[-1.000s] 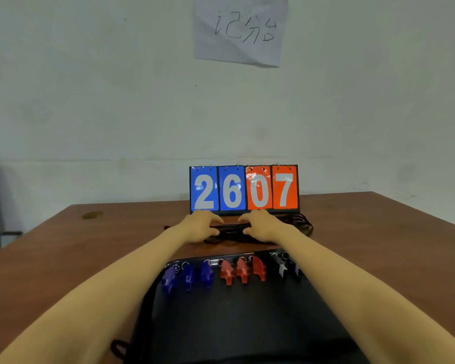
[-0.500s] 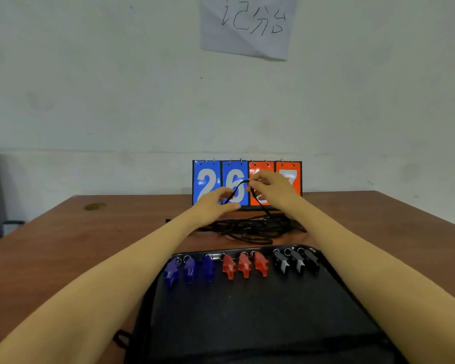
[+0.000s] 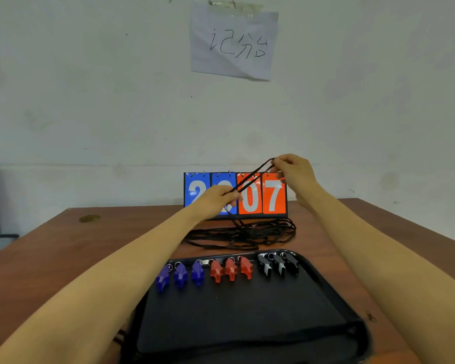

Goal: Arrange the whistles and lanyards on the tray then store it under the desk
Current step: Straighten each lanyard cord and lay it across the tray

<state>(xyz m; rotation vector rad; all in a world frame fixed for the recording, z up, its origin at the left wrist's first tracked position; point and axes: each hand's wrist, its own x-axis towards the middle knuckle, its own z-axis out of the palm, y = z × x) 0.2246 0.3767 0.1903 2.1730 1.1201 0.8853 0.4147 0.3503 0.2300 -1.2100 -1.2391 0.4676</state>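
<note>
**Desk:** Where do you reckon we are in the job?

**Operator:** I'd say the whistle half is done and I'm on the cords. The whistles (image 3: 230, 269) lie in a row along the far rim of the tray (image 3: 247, 316): three blue, three red, three black. The pile of lanyards (image 3: 244, 233) sits on the desk (image 3: 63, 245) just beyond that far rim, not on the tray.

**Desk:** And the hands?

**Operator:** Both are raised over the tray's far side. My right hand (image 3: 293, 172) pinches the top of one black lanyard (image 3: 252, 177). My left hand (image 3: 217, 199), lower and nearer the tray, has its fingers closed on the same cord. The cord runs taut between them as a double strand, and below the left hand it drops into the pile.

**Desk:** So it isn't free.

**Operator:** Not that I can see. Its tail is lost in the tangle, and I can't tell whether it is caught on the others.

**Desk:** What does the next move need?

**Operator:** A slow lift up and away from the tray, I think, watching whether the pile rises with it. If it does, the left hand should slide down the strand and tease it loose. The scoreboard (image 3: 273, 195) stands just past the pile, further from the tray, so a sharp tug could knock it over. Once the cord is free, I'd lay it on the tray floor, on the side of the whistles nearer me.
</note>
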